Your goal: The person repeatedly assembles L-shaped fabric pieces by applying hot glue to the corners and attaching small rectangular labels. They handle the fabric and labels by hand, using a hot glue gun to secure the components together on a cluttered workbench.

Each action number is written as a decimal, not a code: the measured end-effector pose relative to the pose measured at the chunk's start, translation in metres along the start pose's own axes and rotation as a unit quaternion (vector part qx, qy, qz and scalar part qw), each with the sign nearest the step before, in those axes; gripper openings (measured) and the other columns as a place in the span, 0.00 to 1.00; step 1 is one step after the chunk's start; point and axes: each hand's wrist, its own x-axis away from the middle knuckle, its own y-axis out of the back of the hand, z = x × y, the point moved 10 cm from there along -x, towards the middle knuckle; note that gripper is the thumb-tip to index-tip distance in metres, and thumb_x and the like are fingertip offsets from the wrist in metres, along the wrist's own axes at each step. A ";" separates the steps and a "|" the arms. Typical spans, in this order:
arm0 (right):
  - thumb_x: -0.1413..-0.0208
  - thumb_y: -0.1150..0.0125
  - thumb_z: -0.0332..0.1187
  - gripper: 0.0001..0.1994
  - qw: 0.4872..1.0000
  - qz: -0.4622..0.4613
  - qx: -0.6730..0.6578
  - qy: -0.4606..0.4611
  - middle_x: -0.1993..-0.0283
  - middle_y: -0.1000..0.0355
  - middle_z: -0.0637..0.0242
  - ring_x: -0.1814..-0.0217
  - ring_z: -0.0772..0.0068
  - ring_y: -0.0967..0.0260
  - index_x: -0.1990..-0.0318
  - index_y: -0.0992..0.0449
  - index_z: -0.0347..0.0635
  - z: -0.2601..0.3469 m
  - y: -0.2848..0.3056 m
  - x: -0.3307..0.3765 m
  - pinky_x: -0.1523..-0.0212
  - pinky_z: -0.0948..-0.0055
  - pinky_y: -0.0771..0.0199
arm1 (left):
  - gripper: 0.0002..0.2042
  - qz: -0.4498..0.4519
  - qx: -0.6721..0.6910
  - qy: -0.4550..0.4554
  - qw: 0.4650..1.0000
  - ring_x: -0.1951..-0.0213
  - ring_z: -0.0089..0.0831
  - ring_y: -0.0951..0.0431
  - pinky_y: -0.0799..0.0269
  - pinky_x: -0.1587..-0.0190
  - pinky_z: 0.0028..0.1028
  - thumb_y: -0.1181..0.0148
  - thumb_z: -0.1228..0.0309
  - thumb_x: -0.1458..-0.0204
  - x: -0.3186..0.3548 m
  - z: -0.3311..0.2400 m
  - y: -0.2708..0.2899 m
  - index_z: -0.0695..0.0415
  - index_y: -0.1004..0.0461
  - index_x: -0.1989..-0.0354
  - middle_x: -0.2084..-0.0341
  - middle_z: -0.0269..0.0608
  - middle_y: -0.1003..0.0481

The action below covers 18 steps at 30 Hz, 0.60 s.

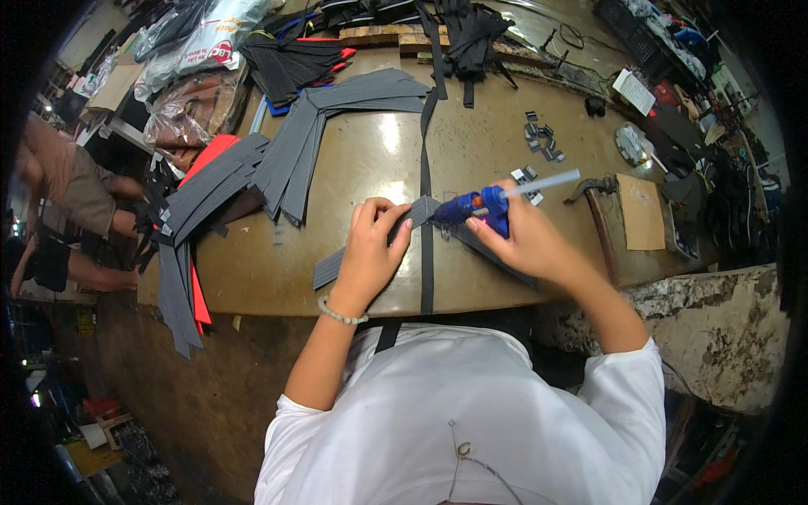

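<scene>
On the desk, my left grip pinches a bent gray strip crossing a black strap while my right grip wraps a blue glue gun at the bend, gluing apparently underway, pressing seemingly left, bundled gray strips nearby.

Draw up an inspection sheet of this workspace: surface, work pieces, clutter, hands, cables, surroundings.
Surface: brown table, glossy, reflecting light.
Work pieces: grey strip by the black strap; blue glue gun with a translucent stick protruding; nozzle contact unclear.
Clutter: grey strip bundles at left; small dark pieces, hammer and cardboard at right.
Hands: left hand on the grey strip; right hand grips the glue gun.
Cables: thin looped cord, far right of centre.
Surroundings: another person, partly visible at left.
</scene>
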 end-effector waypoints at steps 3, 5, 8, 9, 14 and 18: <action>0.43 0.38 0.46 0.28 0.995 0.078 -0.028 -0.062 0.66 0.24 0.46 0.64 0.42 0.25 0.45 0.37 0.33 -0.004 -0.010 0.015 0.62 0.54 0.26 | 0.11 0.004 0.001 0.009 1.000 0.59 0.40 0.30 0.31 0.54 0.34 0.37 0.75 0.49 0.000 0.001 -0.001 0.62 0.22 0.58 0.63 0.45 0.29; 0.43 0.37 0.47 0.27 0.988 0.109 -0.098 -0.042 0.63 0.24 0.46 0.60 0.45 0.24 0.45 0.34 0.34 -0.003 -0.008 0.023 0.56 0.57 0.26 | 0.11 0.011 -0.003 0.017 1.000 0.59 0.40 0.30 0.32 0.53 0.34 0.37 0.74 0.49 0.000 0.001 -0.002 0.62 0.22 0.57 0.62 0.45 0.29; 0.43 0.36 0.47 0.22 0.958 -0.147 -0.195 -0.153 0.60 0.24 0.60 0.59 0.72 0.27 0.51 0.29 0.40 -0.069 0.066 0.051 0.55 0.69 0.28 | 0.13 0.026 -0.017 0.027 0.999 0.57 0.41 0.30 0.32 0.52 0.34 0.38 0.73 0.48 0.001 -0.004 -0.002 0.62 0.23 0.54 0.60 0.45 0.29; 0.42 0.37 0.48 0.21 0.922 -0.272 -0.186 -0.203 0.61 0.25 0.60 0.59 0.73 0.27 0.53 0.29 0.39 -0.104 0.100 0.073 0.57 0.69 0.28 | 0.13 0.029 -0.024 0.026 0.999 0.56 0.41 0.30 0.32 0.52 0.34 0.38 0.73 0.48 0.002 -0.007 -0.003 0.62 0.23 0.54 0.59 0.46 0.29; 0.36 0.50 0.54 0.29 0.764 -0.484 0.114 -0.411 0.51 0.26 0.45 0.49 0.43 0.28 0.49 0.30 0.31 -0.210 0.200 0.189 0.50 0.55 0.31 | 0.14 0.056 -0.031 0.037 0.997 0.54 0.43 0.31 0.33 0.49 0.36 0.38 0.74 0.47 0.012 -0.021 -0.011 0.62 0.24 0.52 0.57 0.48 0.30; 0.33 0.59 0.54 0.30 0.697 -0.267 0.298 -0.595 0.59 0.24 0.43 0.52 0.39 0.27 0.57 0.23 0.31 -0.201 0.195 0.218 0.52 0.51 0.30 | 0.15 0.042 -0.051 0.021 0.998 0.55 0.42 0.32 0.33 0.51 0.36 0.39 0.75 0.47 0.018 -0.026 -0.012 0.63 0.24 0.51 0.57 0.46 0.29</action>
